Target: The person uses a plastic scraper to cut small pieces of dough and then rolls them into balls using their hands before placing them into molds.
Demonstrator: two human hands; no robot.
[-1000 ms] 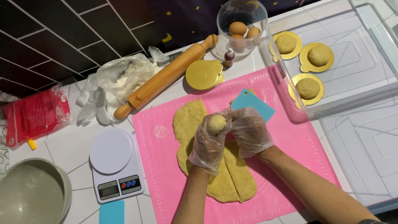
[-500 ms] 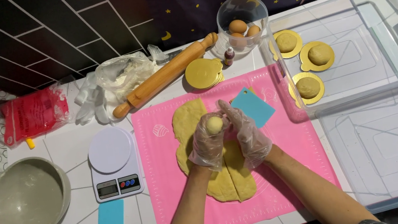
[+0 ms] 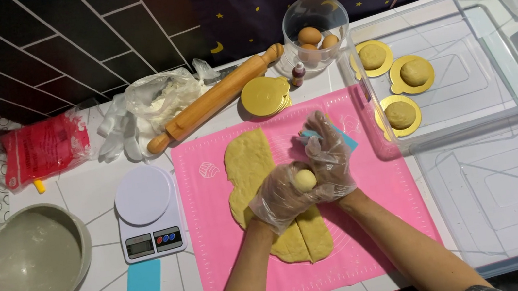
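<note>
Both gloved hands meet over the pink mat [image 3: 386, 215], above the rolled dough sheet [image 3: 252, 166]. The left hand [image 3: 279, 199] cups a small dough ball [image 3: 305, 179], its fingers curled under it. The right hand [image 3: 330, 160] has closed in again since half a second ago, when its fingers stood lifted and spread; now they press against the ball's far side, so the shaping goes on. A blue scraper [image 3: 144, 290] and a scale [image 3: 147, 212] lie to the left. Farther off sit a rolling pin [image 3: 214, 99], a jar of eggs [image 3: 316, 32], and a clear tray [image 3: 462, 87] holding three finished balls on gold discs [image 3: 400, 115].
</note>
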